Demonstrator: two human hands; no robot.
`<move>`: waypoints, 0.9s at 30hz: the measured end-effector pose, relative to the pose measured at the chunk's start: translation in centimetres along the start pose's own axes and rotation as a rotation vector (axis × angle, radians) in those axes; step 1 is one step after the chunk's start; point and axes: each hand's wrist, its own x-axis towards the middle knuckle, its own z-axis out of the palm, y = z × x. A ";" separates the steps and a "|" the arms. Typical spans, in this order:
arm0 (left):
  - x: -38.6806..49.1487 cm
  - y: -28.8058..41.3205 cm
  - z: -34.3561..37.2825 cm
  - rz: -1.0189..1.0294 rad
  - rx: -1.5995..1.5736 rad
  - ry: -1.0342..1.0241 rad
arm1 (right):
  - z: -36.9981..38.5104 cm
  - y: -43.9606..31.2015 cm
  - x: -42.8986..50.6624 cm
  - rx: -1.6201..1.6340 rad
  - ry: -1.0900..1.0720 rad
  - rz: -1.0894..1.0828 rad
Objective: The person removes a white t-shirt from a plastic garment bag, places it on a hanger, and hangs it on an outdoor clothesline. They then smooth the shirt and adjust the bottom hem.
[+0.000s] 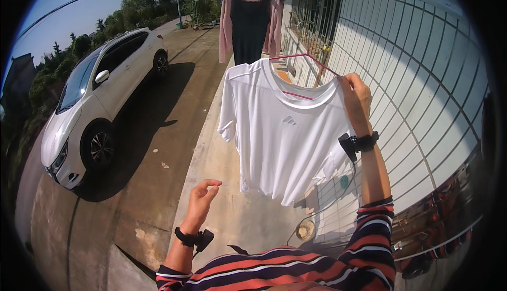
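Note:
A white short-sleeved Adidas T-shirt point(277, 144) hangs in front of me on a pink hanger point(293, 56). The hanger's peak and part of its lower bar show through the neck opening. At the shirt's shoulder on the right, my right hand point(358, 97) grips the fabric and the end of the hanger. My left hand point(202, 202) is lower down, apart from the shirt's hem, loosely curled with nothing in it. Each wrist wears a black strap with a small device.
Beyond the shirt, a black lace-trimmed garment point(251, 25) and a pink long-sleeved top point(225, 29) hang up. A white car point(119, 69) stands on the left. The tiled wall point(400, 65) with a barred window point(321, 9) runs along the right. A round container point(305, 230) sits on the ground.

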 end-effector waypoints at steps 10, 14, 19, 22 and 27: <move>11.1 -2.6 1.4 -0.112 -0.016 -0.092 | 9.5 3.8 3.0 0.065 -0.022 0.100; 15.9 -2.3 2.2 -0.083 0.014 -0.014 | 14.0 7.7 4.1 0.141 -0.047 0.017; 22.4 -2.1 6.1 -0.069 0.072 0.035 | 17.8 13.5 5.0 0.210 -0.035 -0.032; 27.0 -3.0 8.1 -0.139 0.083 0.019 | 19.5 16.0 6.9 0.207 -0.074 0.032; 32.9 -5.2 8.6 -0.209 0.142 -0.043 | 21.4 18.9 8.8 0.230 -0.044 0.228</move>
